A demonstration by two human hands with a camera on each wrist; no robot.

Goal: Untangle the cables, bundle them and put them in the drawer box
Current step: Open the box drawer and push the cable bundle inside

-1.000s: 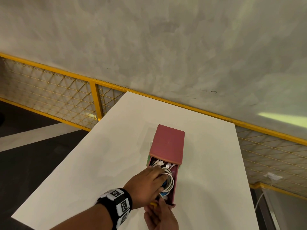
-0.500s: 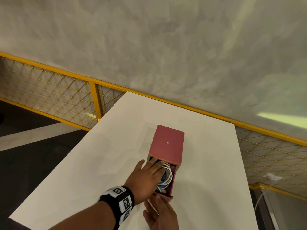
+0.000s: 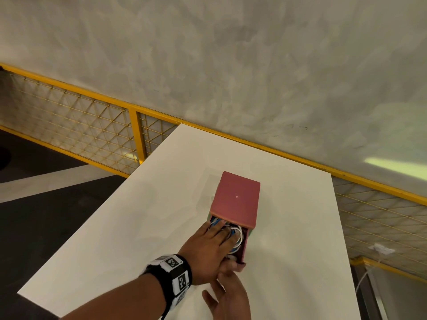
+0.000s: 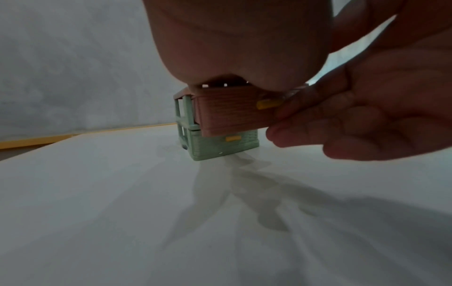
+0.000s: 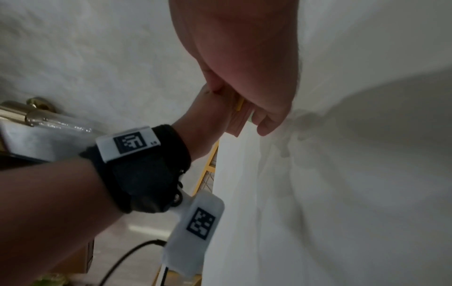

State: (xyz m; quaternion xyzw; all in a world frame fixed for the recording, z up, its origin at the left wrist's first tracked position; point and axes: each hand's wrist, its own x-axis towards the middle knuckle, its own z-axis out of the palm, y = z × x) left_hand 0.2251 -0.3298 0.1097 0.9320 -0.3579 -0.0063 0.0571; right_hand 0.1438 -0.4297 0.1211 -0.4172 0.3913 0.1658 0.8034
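Note:
A pink drawer box stands on the white table. Its top drawer sticks out a little toward me, holding white and blue cables. My left hand lies flat over the drawer, straight fingers pressing the cables down. My right hand is just in front, fingertips against the drawer's front. In the left wrist view the pink drawer front with its yellow handle sits above a green drawer, and my right hand's fingers touch it.
A yellow mesh railing runs behind and left of the table under a grey wall. The table's left edge drops to a dark floor. A white cable and plug hang past the table's right edge.
The drawer has slid further into the box, leaving less of it and the cables showing. My left hand moved forward with it and flattened; my right hand followed behind the drawer front.

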